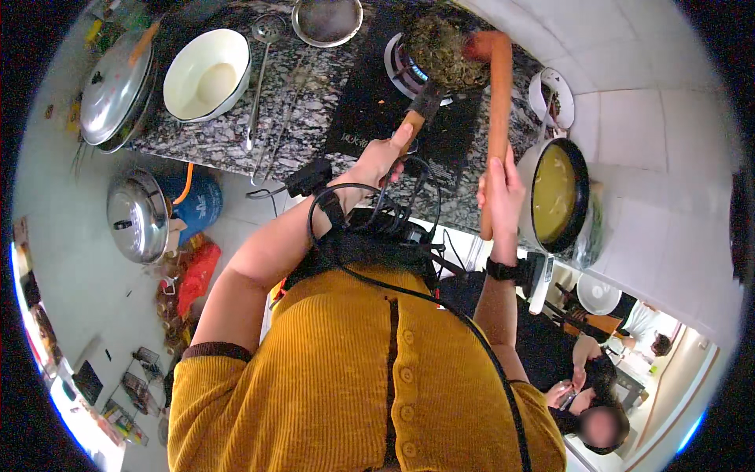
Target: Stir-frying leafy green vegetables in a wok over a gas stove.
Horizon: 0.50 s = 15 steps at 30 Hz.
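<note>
My left hand (382,158) grips the wooden handle (414,122) of a pan on the lit gas burner (398,65). Blue flame shows at the near left side of this pan. Inside it lies a heap of dark greenish-brown chopped food (445,52). Held in my right hand (502,187) is a long wooden spoon or spatula (500,100); its reddish head is blurred over the right part of the food. Both of my wrists wear black straps, and a black cable (318,218) loops around my left forearm.
Right of my right hand stands a pan of yellow liquid (554,194), below a small white bowl (538,100). A white basin (177,88), a skimmer (259,88), a sieve (327,20) and a lidded wok (115,88) occupy the left counter. Another person (581,360) is at lower right.
</note>
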{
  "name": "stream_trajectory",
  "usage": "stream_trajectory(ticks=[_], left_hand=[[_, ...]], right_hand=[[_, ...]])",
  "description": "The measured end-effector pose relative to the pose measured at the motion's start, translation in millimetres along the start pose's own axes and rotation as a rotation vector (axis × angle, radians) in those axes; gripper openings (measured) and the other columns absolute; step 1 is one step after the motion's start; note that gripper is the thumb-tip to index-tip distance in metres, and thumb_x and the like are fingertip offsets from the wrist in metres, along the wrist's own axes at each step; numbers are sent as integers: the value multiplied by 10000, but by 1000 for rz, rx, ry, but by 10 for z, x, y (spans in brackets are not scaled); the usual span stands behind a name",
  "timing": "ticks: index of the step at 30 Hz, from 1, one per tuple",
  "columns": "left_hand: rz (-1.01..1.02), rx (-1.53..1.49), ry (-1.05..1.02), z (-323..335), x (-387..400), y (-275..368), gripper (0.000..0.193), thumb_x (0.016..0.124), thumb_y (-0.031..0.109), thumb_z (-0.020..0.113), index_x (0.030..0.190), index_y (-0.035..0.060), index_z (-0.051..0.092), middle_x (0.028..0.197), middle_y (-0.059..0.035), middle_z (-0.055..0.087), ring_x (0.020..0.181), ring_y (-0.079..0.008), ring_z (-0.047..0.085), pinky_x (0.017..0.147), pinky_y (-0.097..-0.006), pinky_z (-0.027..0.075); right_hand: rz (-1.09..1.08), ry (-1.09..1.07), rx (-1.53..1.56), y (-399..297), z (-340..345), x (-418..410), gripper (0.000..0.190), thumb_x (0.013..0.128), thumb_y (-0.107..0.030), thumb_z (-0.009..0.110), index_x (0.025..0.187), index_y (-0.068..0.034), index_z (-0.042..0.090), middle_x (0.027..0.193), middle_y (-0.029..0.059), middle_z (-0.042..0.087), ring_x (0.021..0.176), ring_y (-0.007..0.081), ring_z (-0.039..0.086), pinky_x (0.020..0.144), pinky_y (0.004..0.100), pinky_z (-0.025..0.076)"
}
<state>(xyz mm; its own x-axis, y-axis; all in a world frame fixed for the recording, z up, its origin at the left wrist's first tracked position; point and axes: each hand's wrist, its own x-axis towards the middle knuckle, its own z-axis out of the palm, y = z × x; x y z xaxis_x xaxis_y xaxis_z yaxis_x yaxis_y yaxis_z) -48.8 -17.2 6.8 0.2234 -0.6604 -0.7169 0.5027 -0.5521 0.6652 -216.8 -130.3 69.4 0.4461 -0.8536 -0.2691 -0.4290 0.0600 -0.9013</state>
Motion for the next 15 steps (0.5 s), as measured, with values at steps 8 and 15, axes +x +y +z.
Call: stream_trajectory(ticks=[8, 15], left_hand=[[30, 0, 44, 28, 70, -15, 688, 716, 704, 362, 582, 40, 479, 470, -38, 462, 323, -133, 405, 301, -255, 284], [9, -5, 11, -6, 82, -33, 646, 723, 687, 383, 665, 54, 495, 494, -23, 462, 355, -119, 423, 301, -249, 278]], right_hand=[[-19, -17, -10, -79, 48, -5, 435, 869, -227, 457, 1282, -142, 348, 541, 2, 444, 377, 65, 407, 341, 197, 346], [37, -15, -10, -36, 90, 5, 450, 859, -203, 468, 1286, -145, 340, 484, -14, 431, 362, 60, 393, 324, 206, 333]])
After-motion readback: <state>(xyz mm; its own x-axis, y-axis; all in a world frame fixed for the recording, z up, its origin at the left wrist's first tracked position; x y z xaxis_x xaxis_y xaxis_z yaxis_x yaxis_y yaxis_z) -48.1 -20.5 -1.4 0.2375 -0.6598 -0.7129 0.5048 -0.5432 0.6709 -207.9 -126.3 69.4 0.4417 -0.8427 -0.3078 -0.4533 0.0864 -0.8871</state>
